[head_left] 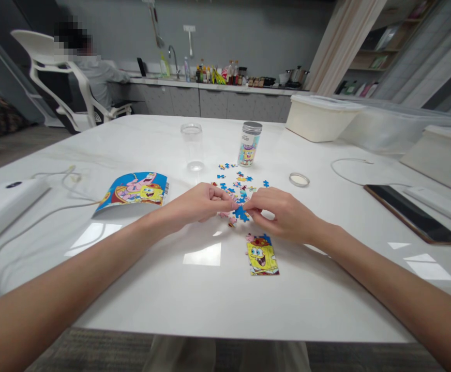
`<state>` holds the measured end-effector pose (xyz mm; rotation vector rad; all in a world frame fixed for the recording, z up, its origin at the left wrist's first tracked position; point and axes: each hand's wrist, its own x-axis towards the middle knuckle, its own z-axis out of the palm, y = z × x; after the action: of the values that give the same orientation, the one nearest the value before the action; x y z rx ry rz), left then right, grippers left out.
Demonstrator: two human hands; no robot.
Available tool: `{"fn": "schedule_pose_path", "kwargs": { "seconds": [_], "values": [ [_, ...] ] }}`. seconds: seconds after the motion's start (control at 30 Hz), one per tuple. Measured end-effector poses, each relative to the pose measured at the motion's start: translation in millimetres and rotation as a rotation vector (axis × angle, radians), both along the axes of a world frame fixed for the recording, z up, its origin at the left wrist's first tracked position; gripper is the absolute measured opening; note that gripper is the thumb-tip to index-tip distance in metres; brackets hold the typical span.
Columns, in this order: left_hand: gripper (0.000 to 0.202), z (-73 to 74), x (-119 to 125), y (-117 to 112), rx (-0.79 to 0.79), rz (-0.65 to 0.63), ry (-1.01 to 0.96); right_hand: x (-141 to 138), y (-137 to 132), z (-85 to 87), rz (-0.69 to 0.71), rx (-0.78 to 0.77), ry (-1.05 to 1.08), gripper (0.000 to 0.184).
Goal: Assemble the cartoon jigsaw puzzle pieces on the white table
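Over a scattered heap of small jigsaw pieces (pixel 241 179), my hands meet fingertip to fingertip. My left hand (pixel 209 201) is closed in a pinch at the left side of some blue puzzle pieces (pixel 241 214). From the right, my right hand (pixel 282 209) pinches at the same blue pieces; the fingers cover part of them. Nearer me lies a joined section of puzzle (pixel 262 255) with a yellow cartoon face. A curved picture sheet (pixel 136 190) showing pink and yellow cartoon figures rests left of my left hand.
Behind the pieces stand a clear jar (pixel 193 147) and a lidded, labelled jar (pixel 250 144). A round lid (pixel 299 180) lies at right, with a dark phone-like slab (pixel 414 213) beyond. Plastic bins (pixel 320 120) line the right back. A power strip (pixel 10 204) and cables are left. A person sits far left.
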<state>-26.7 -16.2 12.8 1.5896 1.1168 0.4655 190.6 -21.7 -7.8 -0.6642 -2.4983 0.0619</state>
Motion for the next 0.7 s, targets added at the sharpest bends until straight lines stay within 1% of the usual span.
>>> {"fn": "schedule_pose_path", "kwargs": {
  "seconds": [0.07, 0.17, 0.27, 0.33, 0.4, 0.47, 0.53, 0.57, 0.63, 0.7],
  "values": [
    [0.022, 1.8, -2, 2, 0.011, 0.024, 0.010, 1, 1, -0.1, -0.022, -0.016, 0.005, 0.018],
    [0.020, 9.5, -6, 5, 0.061, 0.135, 0.025, 4, 5, -0.4, -0.091, -0.055, 0.030, 0.019],
    [0.017, 17.7, -11, 8, 0.089, 0.256, 0.007, 12, 14, -1.2, -0.200, -0.107, 0.044, 0.019],
    [0.017, 19.3, -14, 10, 0.085, 0.277, 0.041, 17, 20, -1.8, -0.296, -0.153, 0.046, 0.019],
    [0.018, 17.2, -18, 13, 0.059, 0.216, 0.157, 21, 25, -2.3, -0.395, -0.187, 0.048, 0.019],
    [0.018, 12.8, -23, 16, 0.037, 0.097, 0.331, 23, 28, -2.9, -0.466, -0.209, 0.048, 0.020],
    [0.017, 8.4, -27, 19, 0.065, -0.005, 0.482, 23, 30, -3.6, -0.495, -0.226, 0.042, 0.021],
    [0.018, 6.7, -29, 21, 0.095, -0.032, 0.526, 23, 30, -3.9, -0.498, -0.233, 0.037, 0.021],
    [0.020, 5.0, -31, 24, 0.165, -0.029, 0.555, 24, 31, -4.6, -0.496, -0.241, 0.030, 0.022],
    [0.023, 5.2, -32, 27, 0.228, 0.023, 0.546, 26, 33, -5.1, -0.504, -0.241, 0.036, 0.022]
  ]
}}
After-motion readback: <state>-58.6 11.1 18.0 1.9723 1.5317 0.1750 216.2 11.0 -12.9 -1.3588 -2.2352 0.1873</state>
